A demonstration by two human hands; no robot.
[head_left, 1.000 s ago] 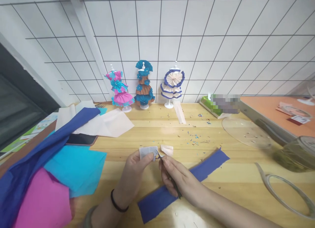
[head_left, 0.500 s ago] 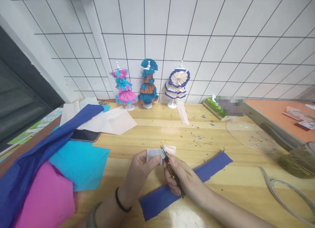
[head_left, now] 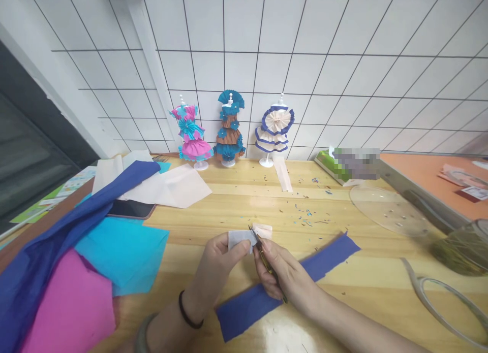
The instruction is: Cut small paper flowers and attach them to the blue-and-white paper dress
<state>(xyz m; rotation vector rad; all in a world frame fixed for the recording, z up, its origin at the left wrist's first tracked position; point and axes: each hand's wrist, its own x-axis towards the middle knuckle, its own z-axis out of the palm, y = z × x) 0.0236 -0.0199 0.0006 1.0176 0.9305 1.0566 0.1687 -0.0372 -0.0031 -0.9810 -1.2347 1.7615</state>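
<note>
My left hand (head_left: 224, 256) pinches a small pale grey-white piece of paper (head_left: 238, 238) between thumb and fingers. Small scissors (head_left: 269, 266) with dark handles are gripped in my right hand (head_left: 280, 266), their blade tips at the right edge of the pale piece. How far the blades are apart is hard to make out. Just behind the tips lies a small folded cream paper (head_left: 264, 231) on the table. A long blue crepe paper strip (head_left: 246, 312) runs diagonally on the table beneath my right hand, which hides its middle.
Three small dress forms in paper dresses (head_left: 191, 132) stand by the tiled wall. At left lie pink paper (head_left: 72, 302), turquoise paper (head_left: 124, 254), blue paper (head_left: 57, 246) and a phone (head_left: 131, 209). To the right are scraps (head_left: 308, 213), a clear disc (head_left: 381, 211), a jar (head_left: 465, 249) and a magnifier (head_left: 421, 287).
The handle end of the scissors has shifted slightly upward, closer into my right hand. My left hand and the pale piece stay almost in place.
</note>
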